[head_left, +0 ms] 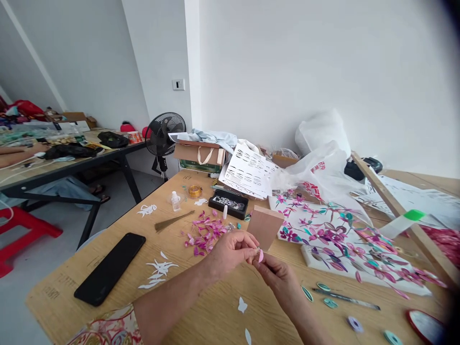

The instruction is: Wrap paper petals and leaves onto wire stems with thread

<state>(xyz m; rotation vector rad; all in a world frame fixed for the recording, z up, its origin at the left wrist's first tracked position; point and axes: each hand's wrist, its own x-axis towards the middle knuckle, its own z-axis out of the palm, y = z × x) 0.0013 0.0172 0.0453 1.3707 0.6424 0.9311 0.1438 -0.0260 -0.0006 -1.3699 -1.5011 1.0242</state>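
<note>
The left forearm (179, 297) slants up from the lower left, its wrist bent slightly toward the right. The left hand (233, 247) shows its back, thumb and forefinger pinched, the other fingers curled. The shorter visible right forearm (305, 318) slants up from the bottom edge; the right hand (277, 274) pinches too, its fingertips close against the left's.

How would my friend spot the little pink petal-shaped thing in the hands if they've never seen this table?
On the light-brown wooden table, find the plain brown rectangular block. Just in front of it, the bare left hand and bare right hand come together at the small pink petal-shaped piece. Unlike the loose pink petals scattered on the table, it is held up.
</note>
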